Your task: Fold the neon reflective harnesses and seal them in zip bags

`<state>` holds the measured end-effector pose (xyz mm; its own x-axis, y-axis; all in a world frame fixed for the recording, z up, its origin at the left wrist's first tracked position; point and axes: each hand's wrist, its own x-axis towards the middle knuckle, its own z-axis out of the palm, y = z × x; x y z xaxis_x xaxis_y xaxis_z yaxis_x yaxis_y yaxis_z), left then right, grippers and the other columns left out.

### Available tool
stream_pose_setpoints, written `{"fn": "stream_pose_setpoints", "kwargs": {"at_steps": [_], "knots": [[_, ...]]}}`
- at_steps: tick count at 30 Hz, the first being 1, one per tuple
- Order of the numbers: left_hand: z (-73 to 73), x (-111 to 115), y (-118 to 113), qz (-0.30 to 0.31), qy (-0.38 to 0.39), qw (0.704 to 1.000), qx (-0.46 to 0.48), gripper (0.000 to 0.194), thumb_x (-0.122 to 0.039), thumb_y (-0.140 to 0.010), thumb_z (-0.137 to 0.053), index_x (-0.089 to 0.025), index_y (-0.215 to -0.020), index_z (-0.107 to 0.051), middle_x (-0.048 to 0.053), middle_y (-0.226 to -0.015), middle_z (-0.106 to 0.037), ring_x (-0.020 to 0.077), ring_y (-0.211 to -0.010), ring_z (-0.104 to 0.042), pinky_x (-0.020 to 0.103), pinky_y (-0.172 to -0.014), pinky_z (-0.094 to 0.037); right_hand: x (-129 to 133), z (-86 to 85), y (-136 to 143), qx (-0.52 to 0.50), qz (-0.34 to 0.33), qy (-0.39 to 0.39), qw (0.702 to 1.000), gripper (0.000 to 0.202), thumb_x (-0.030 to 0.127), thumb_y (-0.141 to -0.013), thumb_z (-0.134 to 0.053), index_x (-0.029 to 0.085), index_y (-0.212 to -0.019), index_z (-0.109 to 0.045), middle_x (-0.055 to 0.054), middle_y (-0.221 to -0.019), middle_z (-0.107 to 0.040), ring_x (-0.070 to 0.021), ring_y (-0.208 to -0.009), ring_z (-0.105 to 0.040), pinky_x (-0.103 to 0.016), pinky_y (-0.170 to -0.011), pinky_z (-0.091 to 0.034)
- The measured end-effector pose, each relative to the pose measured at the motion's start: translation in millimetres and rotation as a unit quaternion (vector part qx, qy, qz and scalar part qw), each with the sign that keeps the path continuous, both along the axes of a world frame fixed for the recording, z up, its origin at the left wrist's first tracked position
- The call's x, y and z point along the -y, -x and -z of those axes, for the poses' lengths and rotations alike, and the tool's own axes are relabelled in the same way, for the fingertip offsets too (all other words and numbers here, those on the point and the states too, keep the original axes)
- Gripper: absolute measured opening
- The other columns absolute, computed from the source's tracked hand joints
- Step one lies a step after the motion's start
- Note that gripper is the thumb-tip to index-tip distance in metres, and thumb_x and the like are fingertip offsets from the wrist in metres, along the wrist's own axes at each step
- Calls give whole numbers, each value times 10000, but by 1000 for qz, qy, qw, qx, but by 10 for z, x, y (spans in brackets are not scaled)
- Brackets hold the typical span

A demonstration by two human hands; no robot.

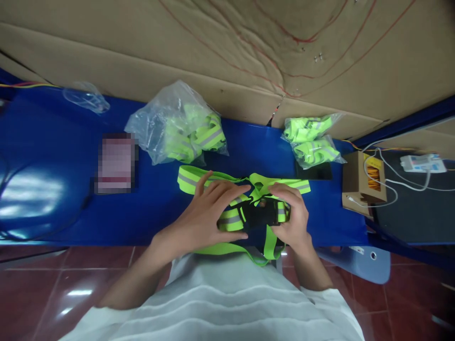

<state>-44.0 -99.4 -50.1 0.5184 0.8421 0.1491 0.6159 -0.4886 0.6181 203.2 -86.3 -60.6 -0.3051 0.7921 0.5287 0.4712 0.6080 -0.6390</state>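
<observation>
A neon-yellow reflective harness with silver stripes and a black panel is at the table's front edge, between my hands. My left hand lies over its left side, thumb below and fingers above, gripping the strap. My right hand closes round the right end, beside the black panel. Loose straps spread behind the hands on the blue surface, and another strap droops over the front edge towards my lap. Parts of the harness are hidden under the fingers.
A large clear bag of neon straps stands behind on the blue table. Two smaller packed bags lie at back right. A cardboard box, white cable and white power strip are at right. A blurred-out rectangular item lies left.
</observation>
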Motion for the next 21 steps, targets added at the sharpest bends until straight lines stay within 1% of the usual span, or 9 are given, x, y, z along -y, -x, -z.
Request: {"fn": "stream_pose_setpoints", "kwargs": {"at_steps": [4,7,10,12,14,15,17,19,21], "knots": [[-59,24,81,-3,-21,1000,1,848,-613,-797,-787,-243,-1482,-452,119,-1316,-622,314,-1298,-564,638,-1272,-133,-16,1,-47,60,21,-36,997,523,168,-874,-673,311,-1363,-551,-83,-1147,-667,-283,-1076,-665,-458,-890,-575],[-39,22,62,9,-19,1000,-16,723,-513,-887,-729,-261,-1502,-443,141,-1480,-539,328,-1423,-474,644,-1269,-165,-35,20,-44,87,12,-46,995,572,117,-871,-617,320,-1401,-540,-81,-1154,-662,-282,-1105,-663,-461,-924,-567],[36,-24,-18,26,-1,1000,-12,703,-308,-945,-647,-261,-1571,-332,138,-1616,-421,328,-1519,-364,648,-1273,-183,-53,18,-8,92,9,-26,995,672,78,-837,-565,317,-1461,-498,-87,-1258,-665,-295,-1197,-651,-481,-987,-562],[102,-78,-73,31,13,999,14,755,-152,-930,-574,-258,-1600,-242,125,-1604,-447,285,-1507,-396,613,-1280,-227,-65,9,12,95,11,6,995,749,41,-801,-523,309,-1499,-469,-78,-1344,-657,-288,-1259,-636,-468,-1025,-561],[165,-137,-111,11,23,999,39,790,-77,-911,-526,-270,-1605,-202,114,-1572,-486,251,-1476,-445,580,-1277,-271,-81,-1,20,79,29,44,995,779,17,-787,-502,310,-1508,-469,-57,-1377,-664,-262,-1256,-654,-418,-1019,-578],[191,-163,-123,-4,26,998,50,797,-78,-912,-531,-275,-1605,-191,116,-1567,-489,250,-1470,-454,579,-1274,-279,-89,-7,20,60,42,64,995,765,15,-792,-504,312,-1496,-489,-48,-1370,-676,-248,-1231,-674,-389,-998,-590],[231,-206,-137,-29,40,996,78,833,-144,-920,-605,-278,-1612,-160,137,-1577,-470,277,-1478,-448,608,-1271,-261,-106,-21,18,0,63,102,993,668,37,-822,-530,311,-1431,-561,-37,-1310,-715,-230,-1151,-715,-350,-947,-608],[257,-247,-144,-27,69,989,127,945,-269,-891,-730,-285,-1621,-130,158,-1581,-463,310,-1477,-450,621,-1260,-271,-126,-43,20,-74,71,152,983,505,97,-873,-565,293,-1334,-627,-40,-1203,-749,-224,-1060,-740,-341,-894,-618],[263,-306,-146,-9,113,975,192,1089,-382,-807,-843,-305,-1628,-131,161,-1555,-495,323,-1453,-484,577,-1230,-351,-157,-79,23,-147,57,215,964,343,202,-933,-596,276,-1264,-641,-42,-1066,-762,-213,-929,-753,-323,-789,-629]]}}
